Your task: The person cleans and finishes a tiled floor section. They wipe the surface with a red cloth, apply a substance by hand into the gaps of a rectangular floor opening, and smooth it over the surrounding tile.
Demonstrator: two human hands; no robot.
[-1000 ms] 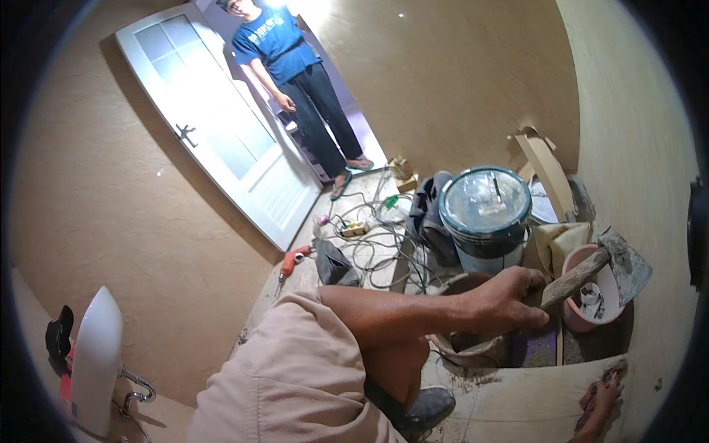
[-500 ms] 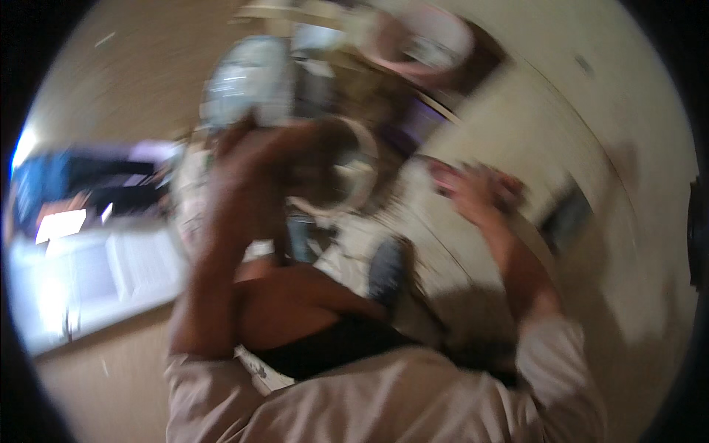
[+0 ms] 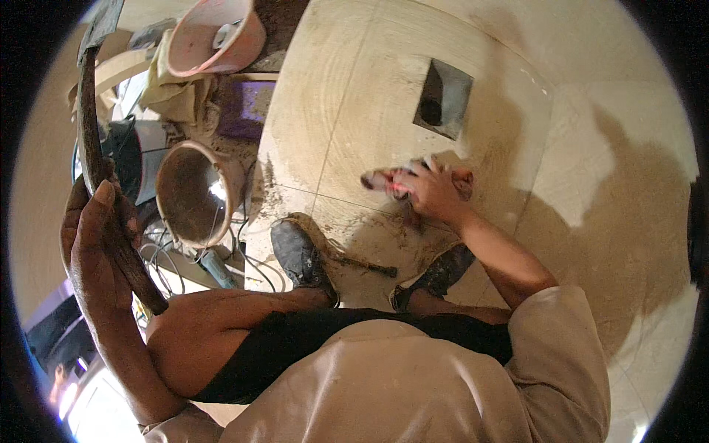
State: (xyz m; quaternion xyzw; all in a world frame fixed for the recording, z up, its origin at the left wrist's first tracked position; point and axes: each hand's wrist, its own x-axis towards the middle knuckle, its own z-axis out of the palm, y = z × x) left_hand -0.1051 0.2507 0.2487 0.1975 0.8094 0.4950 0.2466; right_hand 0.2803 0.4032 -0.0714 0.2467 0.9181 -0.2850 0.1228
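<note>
My left hand [image 3: 92, 221], at the left, is closed round the worn wooden handle [image 3: 90, 125] of a tool. The tool stands nearly upright, its flat grey metal head [image 3: 100, 26] partly cut off by the picture's rim; whether it is a hammer or a hatchet I cannot tell. In front of me, over the pale tiled floor [image 3: 347, 133], my right hand [image 3: 432, 193] is closed on a crumpled reddish rag [image 3: 384, 179], slightly smeared by motion. Beyond that hand is a dark square opening [image 3: 443, 100] in the floor.
A dirt-stained bucket [image 3: 166, 196] and a pink bucket [image 3: 181, 55] stand to the left, near a purple box [image 3: 240, 111] and loose cables [image 3: 166, 255]. Dirt and a slim dark tool [image 3: 365, 264] lie between my shoes [image 3: 295, 251].
The view has swung to the right and steadied. My left hand has moved left, and the tool in it now shows clearly. My right hand still has the rag.
</note>
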